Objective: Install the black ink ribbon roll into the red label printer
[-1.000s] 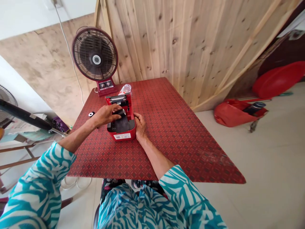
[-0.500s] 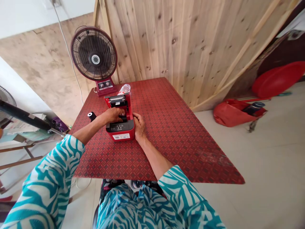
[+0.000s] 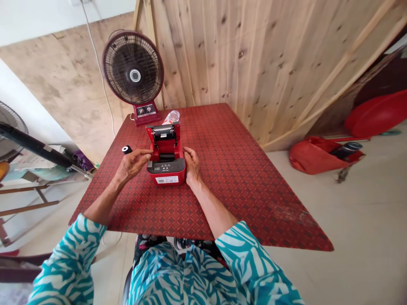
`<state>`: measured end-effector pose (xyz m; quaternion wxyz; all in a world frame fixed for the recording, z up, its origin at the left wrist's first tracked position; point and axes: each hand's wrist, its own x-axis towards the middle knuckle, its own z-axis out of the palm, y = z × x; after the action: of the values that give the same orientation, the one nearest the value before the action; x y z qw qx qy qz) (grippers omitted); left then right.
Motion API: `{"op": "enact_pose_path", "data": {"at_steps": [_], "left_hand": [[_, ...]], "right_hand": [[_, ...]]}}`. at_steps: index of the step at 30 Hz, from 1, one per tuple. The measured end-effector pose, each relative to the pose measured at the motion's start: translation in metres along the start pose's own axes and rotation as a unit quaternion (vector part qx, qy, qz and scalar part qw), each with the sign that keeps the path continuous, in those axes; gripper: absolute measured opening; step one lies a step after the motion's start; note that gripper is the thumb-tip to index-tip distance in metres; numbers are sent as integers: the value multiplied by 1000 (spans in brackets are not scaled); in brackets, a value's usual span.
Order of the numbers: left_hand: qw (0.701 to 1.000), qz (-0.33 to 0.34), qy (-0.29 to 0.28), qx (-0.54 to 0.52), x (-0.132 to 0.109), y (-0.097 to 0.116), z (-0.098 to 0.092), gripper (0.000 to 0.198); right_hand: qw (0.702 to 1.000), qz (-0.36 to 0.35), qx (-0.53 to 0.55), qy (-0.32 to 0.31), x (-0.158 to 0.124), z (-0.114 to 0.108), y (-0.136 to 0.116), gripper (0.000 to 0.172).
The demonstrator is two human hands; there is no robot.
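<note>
A small red and black label printer [image 3: 168, 166] stands on the table, its lid [image 3: 164, 132] tilted up at the back. A dark roller or roll lies across its inside. My left hand [image 3: 129, 165] is at the printer's left side, fingers stretched towards the edge and holding nothing. Whether the fingertips touch it, I cannot tell. Against the right side of the printer rests my right hand [image 3: 192, 164], its fingers extended along the casing. Behind my left hand, a black roll [image 3: 126, 149] with a white end sits on the table.
A dark red table fan [image 3: 133, 76] stands at the back left corner, beside a clear plastic bottle [image 3: 172, 117] behind the printer. The patterned red table [image 3: 235, 182] backs onto a wooden wall. A red bag [image 3: 310, 159] lies on the floor at right.
My left hand has come out of the printer and moved left to its edge, uncovering the inside. My right hand stays at the printer's right side. The whole view has shifted slightly.
</note>
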<state>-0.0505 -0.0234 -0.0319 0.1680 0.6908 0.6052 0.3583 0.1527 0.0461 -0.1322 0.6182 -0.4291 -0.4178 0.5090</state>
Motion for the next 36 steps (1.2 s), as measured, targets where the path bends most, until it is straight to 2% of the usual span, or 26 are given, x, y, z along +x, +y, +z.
{"op": "enact_pose_path", "data": {"at_steps": [1,3,5,7,9,13,17,22,26,30,33,36], "left_hand": [[999,-14,35,-20,-8,-7,2,53],[994,-42,83,-55,-19,-18,6,57],[990,-55,105,-78,-24,-24,7,59],[989,-55,108,-89,-26,-27,3,60],[988,-50,110,-96,-26,-26,-4,60],[986,-45,122,-104,-25,-23,-17,58],[985,-28,121,-117,-20,-23,-17,54],[973,-16,149,-176,0,-21,-5,52],[956,-16,185,-227,16,-14,13,55],[947,-11,203,-249,17,-12,34,52],[945,-13,211,-248,17,-15,44,51],[942,-4,222,-250,26,-16,44,62]], "right_hand": [[1000,-20,-9,-3,-2,-2,-8,44],[992,-107,-52,-33,-10,-7,-29,39],[964,-210,-122,-111,-19,-14,-49,33],[929,-257,-205,-172,-25,-19,-64,27],[905,-252,-277,-203,-27,-20,-71,25],[874,-224,-368,-224,-18,-12,-72,22],[847,-197,-434,-234,-5,1,-78,10],[817,-171,-478,-274,2,9,-84,26],[813,-182,-479,-275,2,11,-81,24],[807,-187,-491,-268,3,10,-77,23],[812,-212,-477,-262,3,7,-72,22],[803,-271,-471,-243,2,6,-67,24]]}}
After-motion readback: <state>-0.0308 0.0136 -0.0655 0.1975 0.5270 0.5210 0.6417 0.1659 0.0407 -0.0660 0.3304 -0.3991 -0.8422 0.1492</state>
